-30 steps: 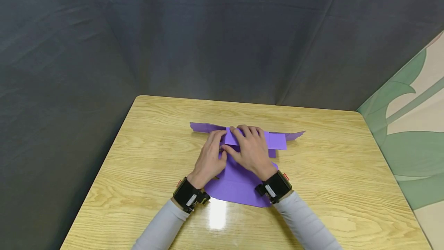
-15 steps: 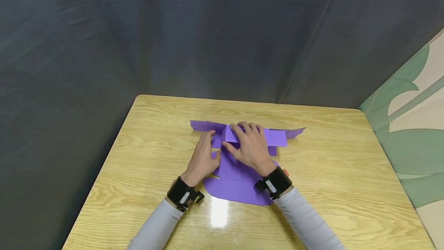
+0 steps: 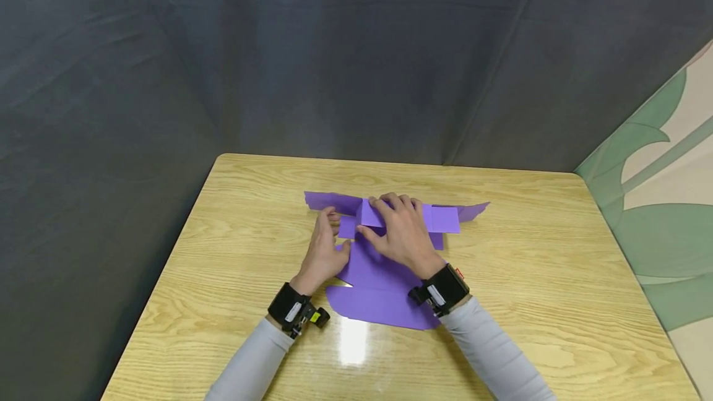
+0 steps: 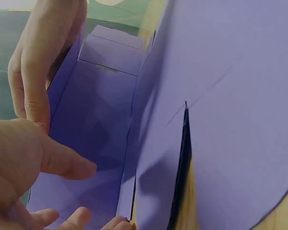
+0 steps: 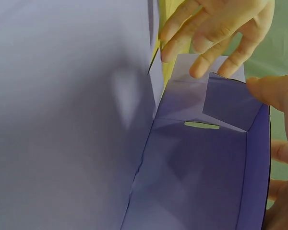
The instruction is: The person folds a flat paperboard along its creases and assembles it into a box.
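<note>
Since the earlier frame the left hand [image 3: 320, 252] has come off the corner of the fold and slid left; the right hand [image 3: 406, 234] has pretty much stayed put. The purple cardboard [image 3: 384, 271] sits just below and right of centre in my head view, part-folded. On my feed the right thumb's on the near side and the fingers go over the back, pinching the raised wall [image 5: 255, 167]. Left fingers are loosely bent, a bit spread, holding nothing; can't tell if they touch the panel below them.

My worry is that little corner flap [image 5: 230, 100], upper right of the right wrist view. Looks like only the thumb keeps it in, so if that slips I'd bet it springs out. Squeeze too hard and the wall could crease, seems thin. The slit [image 3: 344, 283] at the left edge could rip if a finger snags it. And the wooden table [image 3: 223, 277] looks glossy, so the lot might skate with one hand pinning it.
</note>
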`<state>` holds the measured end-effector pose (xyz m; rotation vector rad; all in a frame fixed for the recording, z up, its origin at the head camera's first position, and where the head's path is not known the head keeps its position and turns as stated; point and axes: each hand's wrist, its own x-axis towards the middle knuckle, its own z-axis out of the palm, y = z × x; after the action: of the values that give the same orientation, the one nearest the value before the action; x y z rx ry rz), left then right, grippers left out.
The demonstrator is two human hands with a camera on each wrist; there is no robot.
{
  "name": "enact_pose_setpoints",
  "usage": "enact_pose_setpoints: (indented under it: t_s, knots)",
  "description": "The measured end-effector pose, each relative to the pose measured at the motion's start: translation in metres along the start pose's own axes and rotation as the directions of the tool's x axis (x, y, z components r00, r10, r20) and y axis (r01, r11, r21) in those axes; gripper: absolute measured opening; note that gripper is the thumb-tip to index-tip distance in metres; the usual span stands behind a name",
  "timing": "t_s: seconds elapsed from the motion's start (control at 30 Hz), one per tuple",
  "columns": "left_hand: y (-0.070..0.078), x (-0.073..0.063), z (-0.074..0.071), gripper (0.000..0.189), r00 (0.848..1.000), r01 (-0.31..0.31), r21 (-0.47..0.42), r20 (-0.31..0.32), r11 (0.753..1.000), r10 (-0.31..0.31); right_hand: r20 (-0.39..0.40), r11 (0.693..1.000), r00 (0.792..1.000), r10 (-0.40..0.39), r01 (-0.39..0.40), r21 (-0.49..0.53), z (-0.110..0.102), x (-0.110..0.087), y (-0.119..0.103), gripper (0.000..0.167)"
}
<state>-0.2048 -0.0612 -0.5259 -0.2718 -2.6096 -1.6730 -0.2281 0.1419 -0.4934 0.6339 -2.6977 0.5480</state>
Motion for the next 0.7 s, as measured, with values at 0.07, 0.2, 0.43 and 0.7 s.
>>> enact_pose_setpoints:
  t_s: [0.07,0.2,0.43,0.7]
  knots:
    - [-0.0001,0.0014,0.0001,0.075,1.0,0.026,-0.048,-0.003,0.999,-0.026,-0.002,1.0,1.0,0.001,-0.001,0.007,-0.0006,0.0,0.0003,0.067]
    - [-0.0021,0.0056,0.0015,0.074,0.993,0.114,-0.16,-0.012,0.981,-0.118,0.002,1.0,1.0,0.008,-0.008,0.018,-0.0012,-0.0005,0.0007,0.067]
    - [-0.0037,0.0055,0.002,0.07,0.974,0.215,-0.29,-0.005,0.933,-0.226,-0.021,1.0,1.0,-0.003,0.003,0.011,0.0006,-0.0013,0.0029,0.066]
    - [-0.0004,0.0044,0.0018,0.069,0.972,0.22,-0.338,-0.002,0.915,-0.235,-0.009,1.0,1.0,-0.013,0.013,-0.001,0.0011,-0.0014,0.0023,0.067]
